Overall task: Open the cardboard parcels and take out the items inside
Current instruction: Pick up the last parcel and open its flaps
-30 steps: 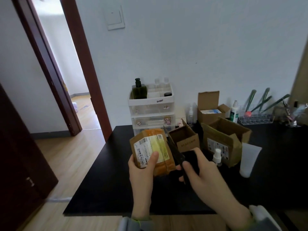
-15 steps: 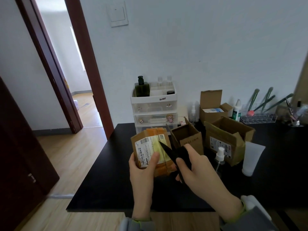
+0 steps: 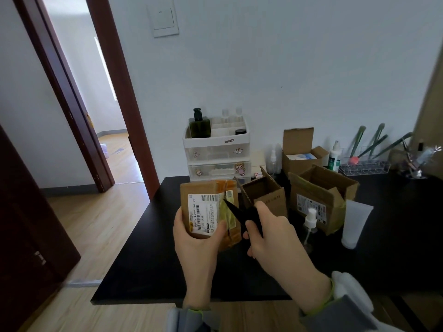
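My scissors (image 3: 242, 215) have slid up the tape seam of the sealed parcel (image 3: 209, 212), which my left hand (image 3: 199, 238) pinches above the table (image 3: 148, 259); right hand (image 3: 271, 232) fingers clasp the handles. Three opened boxes (image 3: 318, 197) at two o'clock; this one remains.

Grey sleeves (image 3: 340, 315), green-edged cuffs, white trim on right

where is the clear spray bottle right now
In the head view, the clear spray bottle stands upright on the black table, right of the right hand, before the labelled open box.
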A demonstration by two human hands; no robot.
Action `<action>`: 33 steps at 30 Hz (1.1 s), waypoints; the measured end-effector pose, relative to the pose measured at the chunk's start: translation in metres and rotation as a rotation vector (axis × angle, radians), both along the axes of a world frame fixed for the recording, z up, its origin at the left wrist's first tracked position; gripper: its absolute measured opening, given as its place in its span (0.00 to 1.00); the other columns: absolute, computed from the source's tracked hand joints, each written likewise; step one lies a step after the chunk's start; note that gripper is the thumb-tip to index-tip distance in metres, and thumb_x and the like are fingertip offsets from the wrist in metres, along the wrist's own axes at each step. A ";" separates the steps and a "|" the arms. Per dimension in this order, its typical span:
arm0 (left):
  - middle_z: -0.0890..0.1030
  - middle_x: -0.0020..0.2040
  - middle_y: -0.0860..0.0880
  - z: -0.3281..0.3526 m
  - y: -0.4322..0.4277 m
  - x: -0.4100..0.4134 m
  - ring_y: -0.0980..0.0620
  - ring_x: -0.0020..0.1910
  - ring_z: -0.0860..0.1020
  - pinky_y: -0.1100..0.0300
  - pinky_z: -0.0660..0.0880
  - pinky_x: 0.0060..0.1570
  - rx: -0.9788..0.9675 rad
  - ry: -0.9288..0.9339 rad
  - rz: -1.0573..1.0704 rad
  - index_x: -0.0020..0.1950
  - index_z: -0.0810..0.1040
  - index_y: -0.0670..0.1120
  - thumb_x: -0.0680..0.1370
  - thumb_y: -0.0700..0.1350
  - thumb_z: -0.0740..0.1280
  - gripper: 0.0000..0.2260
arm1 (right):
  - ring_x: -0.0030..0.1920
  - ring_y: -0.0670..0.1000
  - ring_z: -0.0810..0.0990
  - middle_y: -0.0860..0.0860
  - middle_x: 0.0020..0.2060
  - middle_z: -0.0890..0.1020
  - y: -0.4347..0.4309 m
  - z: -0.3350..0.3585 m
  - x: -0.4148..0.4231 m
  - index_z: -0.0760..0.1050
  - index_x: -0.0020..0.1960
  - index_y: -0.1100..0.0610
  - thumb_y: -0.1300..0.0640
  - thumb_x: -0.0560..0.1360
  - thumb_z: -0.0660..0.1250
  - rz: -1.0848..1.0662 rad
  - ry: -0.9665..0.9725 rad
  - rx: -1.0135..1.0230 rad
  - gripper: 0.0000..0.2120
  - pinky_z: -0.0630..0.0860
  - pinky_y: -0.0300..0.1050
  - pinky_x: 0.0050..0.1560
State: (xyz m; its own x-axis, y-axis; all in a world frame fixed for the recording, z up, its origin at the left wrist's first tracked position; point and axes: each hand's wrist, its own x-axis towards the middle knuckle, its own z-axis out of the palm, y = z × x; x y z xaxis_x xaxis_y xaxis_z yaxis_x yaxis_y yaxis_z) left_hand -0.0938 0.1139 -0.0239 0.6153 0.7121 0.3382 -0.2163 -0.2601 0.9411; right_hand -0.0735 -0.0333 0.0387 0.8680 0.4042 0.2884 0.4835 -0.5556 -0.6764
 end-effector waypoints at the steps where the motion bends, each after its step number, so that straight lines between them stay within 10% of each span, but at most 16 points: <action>1: 0.72 0.63 0.56 0.001 0.000 -0.001 0.54 0.63 0.72 0.47 0.75 0.59 0.007 -0.011 0.016 0.71 0.63 0.57 0.62 0.54 0.76 0.41 | 0.33 0.46 0.83 0.49 0.40 0.82 0.001 -0.001 -0.001 0.64 0.58 0.49 0.53 0.79 0.59 0.020 0.018 0.014 0.09 0.83 0.44 0.37; 16: 0.71 0.63 0.55 -0.001 -0.034 0.000 0.55 0.63 0.71 0.46 0.74 0.60 0.019 0.058 0.047 0.72 0.60 0.56 0.57 0.61 0.75 0.46 | 0.41 0.56 0.83 0.54 0.42 0.81 0.000 0.004 0.006 0.64 0.52 0.51 0.53 0.80 0.56 -0.001 0.022 -0.171 0.03 0.82 0.53 0.46; 29: 0.72 0.66 0.50 0.000 0.006 0.004 0.49 0.63 0.73 0.44 0.74 0.60 -0.295 -0.004 0.131 0.72 0.61 0.54 0.63 0.55 0.76 0.41 | 0.35 0.46 0.84 0.49 0.39 0.81 -0.050 -0.010 0.004 0.66 0.62 0.49 0.50 0.79 0.60 0.075 0.221 -0.191 0.12 0.80 0.39 0.34; 33: 0.72 0.67 0.50 0.000 0.012 0.004 0.48 0.63 0.74 0.46 0.73 0.61 -0.375 -0.019 0.116 0.73 0.60 0.54 0.66 0.53 0.76 0.39 | 0.37 0.42 0.76 0.43 0.39 0.76 -0.045 -0.037 0.021 0.69 0.57 0.48 0.48 0.78 0.60 -0.056 0.020 -0.263 0.09 0.71 0.36 0.33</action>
